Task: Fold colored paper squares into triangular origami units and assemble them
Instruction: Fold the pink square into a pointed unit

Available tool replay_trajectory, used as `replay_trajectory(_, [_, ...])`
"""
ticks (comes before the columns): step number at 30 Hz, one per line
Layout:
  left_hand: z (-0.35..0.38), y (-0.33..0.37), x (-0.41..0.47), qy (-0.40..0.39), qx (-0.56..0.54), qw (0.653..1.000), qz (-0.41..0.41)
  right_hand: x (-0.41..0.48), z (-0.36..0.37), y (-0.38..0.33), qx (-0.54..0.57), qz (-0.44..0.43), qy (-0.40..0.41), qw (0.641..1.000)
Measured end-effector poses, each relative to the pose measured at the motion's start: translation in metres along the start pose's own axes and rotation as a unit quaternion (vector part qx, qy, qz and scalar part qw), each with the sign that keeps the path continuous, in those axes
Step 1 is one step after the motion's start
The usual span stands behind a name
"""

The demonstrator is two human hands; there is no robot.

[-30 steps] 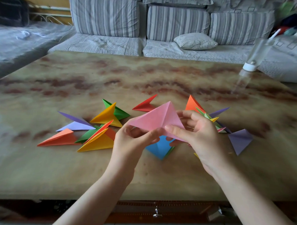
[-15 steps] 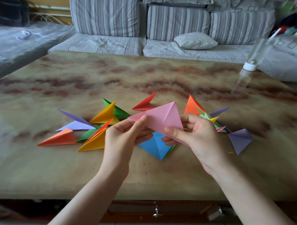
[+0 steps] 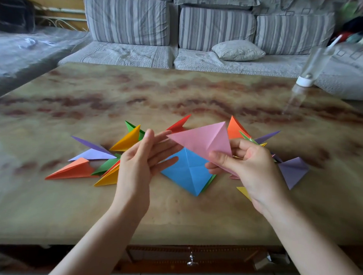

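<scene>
Right grip [image 3: 251,170], a bare hand, pinches the lower right corner of a pink paper sheet folded to a creased triangle [image 3: 205,140], held in the air above the mottled brown stone surface [image 3: 173,215]. Left grip [image 3: 140,162] holds nothing: fingers straight, tips at the pink sheet's left corner; contact cannot be told.

Done, by the look of it: a fair number of pointed units lie on the surface.
- Left cluster: yellow unit [image 3: 128,141], pale purple unit [image 3: 93,152], orange unit [image 3: 72,170], green ones half buried.
- A red unit [image 3: 178,125] farther back.
- Right: orange-red unit [image 3: 234,129], lilac unit [image 3: 292,172], more hidden behind the hand.

Left to do:
- Pink sheet appears mid-fold.
- A creased blue paper square [image 3: 185,170] lies flat just below it, with a green sheet's edge [image 3: 211,179] showing under it; both seem unfolded.
- No units plainly joined; I judge assembly not begun.
</scene>
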State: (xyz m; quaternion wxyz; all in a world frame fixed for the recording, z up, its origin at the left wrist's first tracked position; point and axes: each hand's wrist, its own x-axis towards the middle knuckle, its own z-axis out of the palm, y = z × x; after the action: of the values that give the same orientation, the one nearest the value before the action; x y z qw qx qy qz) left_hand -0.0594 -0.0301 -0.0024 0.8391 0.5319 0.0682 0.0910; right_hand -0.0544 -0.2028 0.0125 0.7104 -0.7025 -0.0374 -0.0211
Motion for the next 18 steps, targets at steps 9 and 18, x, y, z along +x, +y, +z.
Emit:
replay_trajectory(9, [0.009,-0.02,-0.012,-0.048,0.121,0.991,0.036,0.001,0.009,0.013,-0.011,-0.025,-0.024,0.999])
replay_trajectory(18, [0.006,-0.015,-0.011,-0.01,0.076,0.996,0.051,0.002,0.009,0.01,0.008,0.017,-0.09,0.996])
